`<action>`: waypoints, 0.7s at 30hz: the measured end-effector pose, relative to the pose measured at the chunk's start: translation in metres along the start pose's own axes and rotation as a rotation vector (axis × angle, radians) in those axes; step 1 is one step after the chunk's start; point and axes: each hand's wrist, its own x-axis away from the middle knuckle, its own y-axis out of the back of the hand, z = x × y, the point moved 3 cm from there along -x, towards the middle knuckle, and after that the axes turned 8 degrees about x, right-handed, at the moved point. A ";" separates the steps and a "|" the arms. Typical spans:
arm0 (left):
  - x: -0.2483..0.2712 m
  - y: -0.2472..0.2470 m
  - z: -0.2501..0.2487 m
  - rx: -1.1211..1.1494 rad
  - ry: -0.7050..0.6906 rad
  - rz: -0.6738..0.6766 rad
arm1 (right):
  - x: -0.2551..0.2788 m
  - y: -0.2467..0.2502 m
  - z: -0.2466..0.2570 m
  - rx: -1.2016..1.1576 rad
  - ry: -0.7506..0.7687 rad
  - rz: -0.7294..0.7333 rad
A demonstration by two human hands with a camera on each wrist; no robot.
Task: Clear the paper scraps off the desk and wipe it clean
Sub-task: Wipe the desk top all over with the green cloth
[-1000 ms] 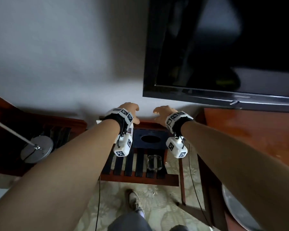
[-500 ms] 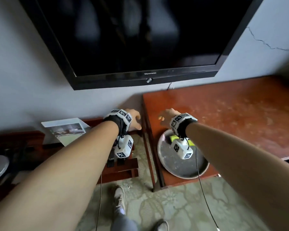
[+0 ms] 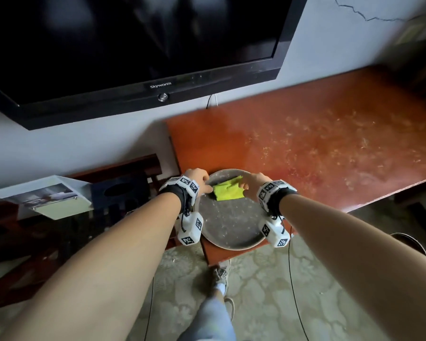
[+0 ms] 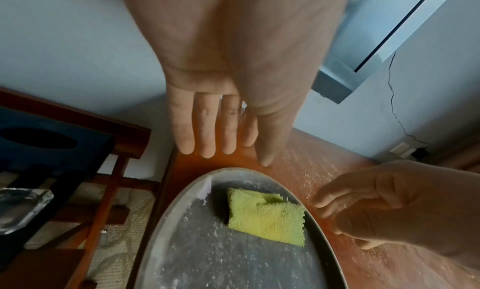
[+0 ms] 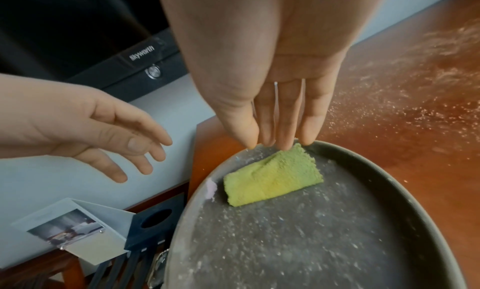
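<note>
Folded green cloth (image 3: 228, 191) lay on grey tray (image 3: 231, 232) at desk (image 3: 330, 148) corner, left hand (image 3: 196, 178) and right hand (image 3: 252, 180) hovered either side, fingers loosely extended, holding nothing, fine scraps (image 3: 354, 134) scattered across desk

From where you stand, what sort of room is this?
Probably a living room or hotel room: a Skyworth television hangs on the wall above a reddish wooden desk, and patterned carpet covers the floor.

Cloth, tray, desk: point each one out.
cloth (image 5: 272, 178), right wrist view, middle of the folded yellow-green pad
tray (image 3: 231, 225), head view, bare speckled grey floor
desk (image 3: 330, 148), head view, dusty red-brown top
</note>
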 end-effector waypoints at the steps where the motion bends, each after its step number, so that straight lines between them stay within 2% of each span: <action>1: -0.009 -0.007 -0.003 -0.005 -0.003 0.016 | -0.007 -0.003 -0.005 -0.006 0.003 0.004; 4: -0.035 -0.024 -0.009 -0.035 -0.021 0.039 | -0.022 -0.002 -0.015 -0.010 0.003 0.001; 10: -0.070 -0.051 -0.008 -0.073 -0.026 0.147 | -0.055 0.001 -0.012 0.078 0.139 0.027; 16: -0.085 -0.063 -0.009 -0.136 -0.003 0.169 | -0.084 -0.019 -0.014 0.270 0.217 0.091; 21: -0.090 -0.067 -0.010 -0.123 0.057 0.174 | -0.094 -0.019 -0.015 0.304 0.240 0.058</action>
